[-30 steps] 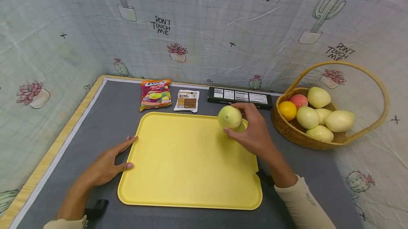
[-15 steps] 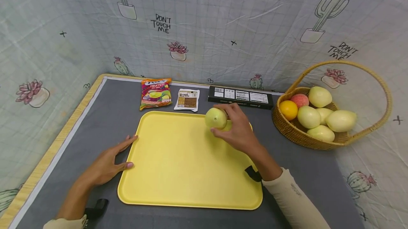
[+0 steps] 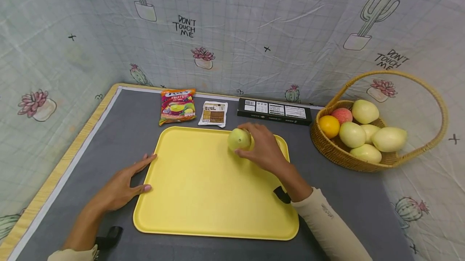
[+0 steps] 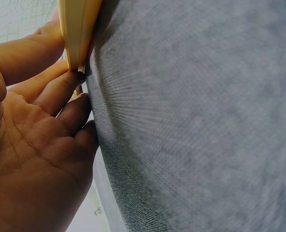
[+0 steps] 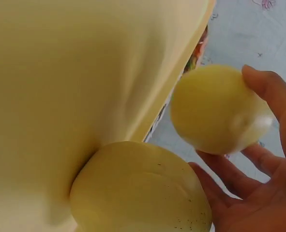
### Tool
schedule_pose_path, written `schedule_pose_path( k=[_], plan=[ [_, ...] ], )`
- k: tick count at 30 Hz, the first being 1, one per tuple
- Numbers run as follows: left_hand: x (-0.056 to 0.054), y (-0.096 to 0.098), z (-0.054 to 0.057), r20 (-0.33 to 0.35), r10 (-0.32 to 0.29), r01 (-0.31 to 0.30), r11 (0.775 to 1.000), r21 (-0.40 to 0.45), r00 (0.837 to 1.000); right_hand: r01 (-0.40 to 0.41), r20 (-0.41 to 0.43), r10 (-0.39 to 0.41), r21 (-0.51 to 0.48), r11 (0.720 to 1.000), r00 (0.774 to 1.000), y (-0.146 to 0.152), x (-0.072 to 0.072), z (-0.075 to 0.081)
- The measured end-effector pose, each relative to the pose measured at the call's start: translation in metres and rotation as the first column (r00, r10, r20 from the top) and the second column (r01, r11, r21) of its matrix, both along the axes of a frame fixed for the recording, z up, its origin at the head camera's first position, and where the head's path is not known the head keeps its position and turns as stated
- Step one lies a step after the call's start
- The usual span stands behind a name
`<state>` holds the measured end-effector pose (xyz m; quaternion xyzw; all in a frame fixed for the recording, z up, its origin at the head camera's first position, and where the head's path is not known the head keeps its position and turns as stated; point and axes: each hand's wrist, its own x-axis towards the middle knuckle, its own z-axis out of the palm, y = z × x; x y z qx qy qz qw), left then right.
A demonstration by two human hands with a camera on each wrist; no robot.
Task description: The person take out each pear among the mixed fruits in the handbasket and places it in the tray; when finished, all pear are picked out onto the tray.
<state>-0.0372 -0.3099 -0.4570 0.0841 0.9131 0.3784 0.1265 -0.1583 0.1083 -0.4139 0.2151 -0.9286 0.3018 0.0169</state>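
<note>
My right hand [image 3: 265,148] pinches a round, pale yellow-green fruit [image 3: 239,140] between thumb and fingers, over the far part of a yellow tray [image 3: 203,196]. In the right wrist view this held fruit [image 5: 215,111] is beside a second pale fruit [image 5: 138,193], which is close against the tray surface. From the head camera the right hand mostly hides that second fruit. My left hand [image 3: 120,188] touches the tray's left rim with fingertips and thumb, its fingers fairly straight. The left wrist view has the left hand [image 4: 41,140] beside the tray edge [image 4: 77,34].
To the right stands a wicker basket [image 3: 332,154] with an orange [image 3: 329,126], a reddish fruit [image 3: 342,114] and several pale fruits. Behind the tray lie a fruit candy bag [image 3: 177,107], a small white-and-brown packet [image 3: 213,114] and a long black box [image 3: 274,111].
My right hand has moved left across the tray's far part with the held fruit and has come slightly lower. The left hand stays at the tray's left rim.
</note>
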Motion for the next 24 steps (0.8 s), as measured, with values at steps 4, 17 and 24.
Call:
schedule_pose_path(
  k=[4,17,24],
  plan=[
    [-0.0003,-0.0005,-0.0001,0.01,0.005,-0.005,1.0,-0.012,1.0,0.01,0.037,-0.013,0.077,0.997,0.999,-0.0032,-0.0023,-0.0011],
    [-0.0007,-0.0005,-0.0013,0.0,0.0,0.0,1.0,-0.014,1.0,0.004,0.02,-0.009,0.243,0.97,1.0,-0.0058,-0.0039,-0.0011],
    [-0.0004,-0.0006,-0.001,0.007,0.004,-0.004,1.0,-0.016,1.0,-0.014,0.048,-0.001,0.304,0.952,0.999,-0.006,-0.0049,-0.0003]
  ],
)
